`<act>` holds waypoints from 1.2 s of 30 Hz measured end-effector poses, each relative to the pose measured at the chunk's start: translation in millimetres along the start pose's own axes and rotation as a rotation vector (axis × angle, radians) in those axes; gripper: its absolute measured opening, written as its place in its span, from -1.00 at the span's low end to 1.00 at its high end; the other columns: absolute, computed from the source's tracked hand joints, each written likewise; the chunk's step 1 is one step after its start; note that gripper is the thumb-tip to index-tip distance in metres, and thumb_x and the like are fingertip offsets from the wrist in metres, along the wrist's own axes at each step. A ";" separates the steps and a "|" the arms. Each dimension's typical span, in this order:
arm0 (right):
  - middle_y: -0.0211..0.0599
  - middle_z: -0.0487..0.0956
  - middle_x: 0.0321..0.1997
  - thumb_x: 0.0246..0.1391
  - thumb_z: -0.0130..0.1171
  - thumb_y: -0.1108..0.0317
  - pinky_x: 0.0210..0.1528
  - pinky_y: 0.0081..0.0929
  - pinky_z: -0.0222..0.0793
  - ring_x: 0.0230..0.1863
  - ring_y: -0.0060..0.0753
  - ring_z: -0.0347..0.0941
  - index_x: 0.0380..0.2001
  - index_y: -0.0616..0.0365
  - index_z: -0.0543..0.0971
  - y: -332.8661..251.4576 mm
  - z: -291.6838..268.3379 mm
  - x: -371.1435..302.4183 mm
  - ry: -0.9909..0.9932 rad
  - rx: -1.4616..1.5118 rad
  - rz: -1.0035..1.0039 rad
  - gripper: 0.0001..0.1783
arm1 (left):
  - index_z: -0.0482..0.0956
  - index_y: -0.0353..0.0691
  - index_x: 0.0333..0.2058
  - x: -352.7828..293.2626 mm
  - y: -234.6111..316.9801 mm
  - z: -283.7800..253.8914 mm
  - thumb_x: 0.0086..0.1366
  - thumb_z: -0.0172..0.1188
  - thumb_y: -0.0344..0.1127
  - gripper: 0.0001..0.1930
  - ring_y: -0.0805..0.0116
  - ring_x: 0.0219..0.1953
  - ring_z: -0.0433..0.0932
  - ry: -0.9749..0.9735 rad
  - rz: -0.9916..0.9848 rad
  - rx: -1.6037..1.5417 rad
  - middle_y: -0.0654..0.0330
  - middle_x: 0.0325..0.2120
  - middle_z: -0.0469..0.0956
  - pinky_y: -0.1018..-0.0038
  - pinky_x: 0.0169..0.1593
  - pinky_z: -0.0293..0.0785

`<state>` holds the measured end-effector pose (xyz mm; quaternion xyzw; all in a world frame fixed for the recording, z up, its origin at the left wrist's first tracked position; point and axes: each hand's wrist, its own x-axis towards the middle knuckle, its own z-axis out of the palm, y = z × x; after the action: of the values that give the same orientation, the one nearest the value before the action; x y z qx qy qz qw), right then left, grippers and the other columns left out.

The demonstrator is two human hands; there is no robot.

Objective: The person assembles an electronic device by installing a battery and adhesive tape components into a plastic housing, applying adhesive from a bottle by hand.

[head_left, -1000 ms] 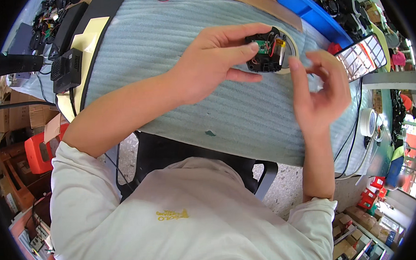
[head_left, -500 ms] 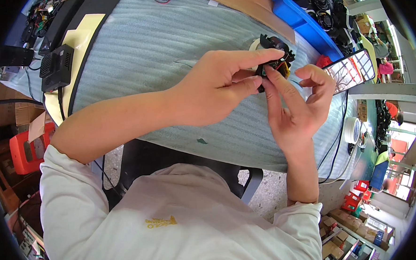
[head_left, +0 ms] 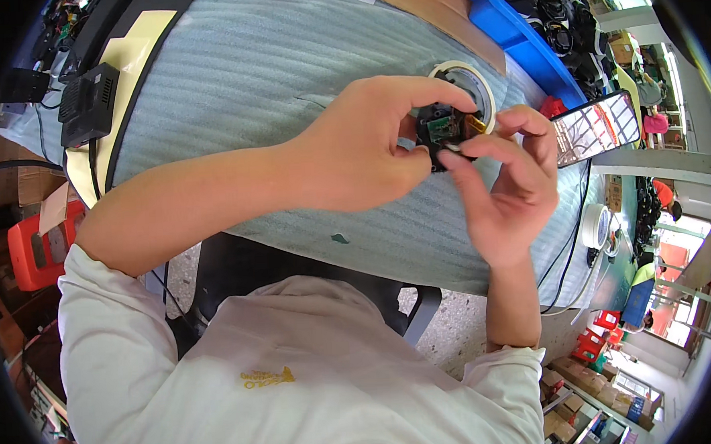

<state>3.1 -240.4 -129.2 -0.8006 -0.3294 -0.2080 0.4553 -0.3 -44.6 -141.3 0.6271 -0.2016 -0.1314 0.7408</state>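
Observation:
A small black electronic assembly (head_left: 427, 130), its green circuit board (head_left: 441, 129) exposed and a yellow part on its right side, is gripped by my left hand (head_left: 367, 145). My left thumb sits on its near side and the index finger arches over its far side. Just right of it, my right hand (head_left: 514, 177) has thumb and index finger pinched together at the assembly's near edge. Whatever lies in that pinch is too small to make out. Behind the assembly, a white ring (head_left: 487, 94) like a tape roll lies on the table.
A padded grey-blue mat (head_left: 228, 92) covers the table. To the right are a propped phone (head_left: 600, 127) with its screen lit, a cable, and a blue bin (head_left: 514, 33) of black parts. At left stands a black box-shaped device (head_left: 90, 105) with a cord.
The assembly has shifted slightly left and nearer, and its circuit board now shows. My left index finger has bent from straight to curved. More of the white ring is uncovered.

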 end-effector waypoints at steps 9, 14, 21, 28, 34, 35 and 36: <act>-0.20 0.63 -0.23 -0.25 0.38 0.67 -0.15 -0.39 0.40 -0.24 -0.18 0.49 -0.39 0.29 0.64 3.9 -0.8 3.7 0.044 -0.158 -0.127 -0.75 | 0.44 -0.34 0.09 3.0 -7.7 -2.5 0.21 0.04 -0.71 -0.55 0.43 -0.07 0.56 0.195 0.147 0.148 0.15 -0.10 0.54 0.49 -0.05 0.59; -0.28 0.63 -0.19 -0.29 0.41 0.63 -0.14 -0.40 0.36 -0.25 -0.21 0.44 -0.38 0.25 0.67 -10.3 -5.4 5.2 0.009 -0.600 -0.378 -0.73 | 0.44 -0.35 0.08 2.0 -4.1 -0.6 0.25 0.06 -0.68 -0.59 0.43 -0.10 0.58 0.191 0.113 0.058 0.15 -0.09 0.53 0.49 -0.05 0.60; -0.34 0.62 -0.15 -0.26 0.42 0.58 -0.18 -0.33 0.36 -0.03 -0.22 0.32 -0.33 0.21 0.70 -8.7 -5.6 -2.2 -0.003 -0.728 -0.541 -0.71 | 0.44 -0.33 0.09 1.3 0.5 -0.5 0.24 0.06 -0.70 -0.57 0.44 -0.08 0.57 0.204 0.136 -0.029 0.16 -0.08 0.51 0.50 -0.03 0.60; -0.33 0.63 -0.16 -0.26 0.41 0.60 -0.21 -0.25 0.35 -0.01 -0.20 0.32 -0.32 0.28 0.68 -12.8 -9.3 -3.8 -0.008 -0.787 -0.580 -0.70 | 0.41 -0.30 0.12 -1.0 2.3 1.9 0.23 0.08 -0.71 -0.54 0.40 -0.02 0.55 0.202 0.128 0.008 0.18 -0.03 0.45 0.49 -0.02 0.60; -0.32 0.63 -0.19 -0.29 0.43 0.61 -0.23 -0.24 0.35 -0.07 -0.19 0.38 -0.34 0.29 0.68 -10.4 -3.8 -1.1 -0.004 -0.792 -0.566 -0.69 | 0.41 -0.30 0.12 -4.8 3.9 3.2 0.23 0.09 -0.72 -0.53 0.37 -0.01 0.55 0.209 0.146 0.037 0.17 -0.02 0.40 0.50 -0.03 0.62; -0.32 0.63 -0.19 -0.29 0.43 0.61 -0.23 -0.24 0.35 -0.07 -0.19 0.38 -0.34 0.29 0.68 -11.9 -3.2 -0.8 -0.004 -0.790 -0.569 -0.69 | 0.41 -0.30 0.11 -4.8 3.8 2.9 0.22 0.10 -0.71 -0.53 0.37 -0.01 0.55 0.215 0.163 0.054 0.16 -0.01 0.38 0.51 -0.04 0.63; -0.35 0.63 -0.18 -0.23 0.42 0.60 -0.16 -0.32 0.36 -0.09 -0.19 0.40 -0.31 0.27 0.69 -14.6 -2.7 -0.7 -0.023 -0.796 -0.515 -0.71 | 0.41 -0.30 0.11 -4.8 3.9 2.7 0.22 0.10 -0.71 -0.53 0.37 -0.01 0.55 0.217 0.163 0.055 0.16 -0.01 0.38 0.51 -0.04 0.63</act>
<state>-7.9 -237.6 -119.6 -0.8074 -0.4170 -0.4152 0.0427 -6.1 -44.2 -137.8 0.6391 -0.1742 0.0033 0.7491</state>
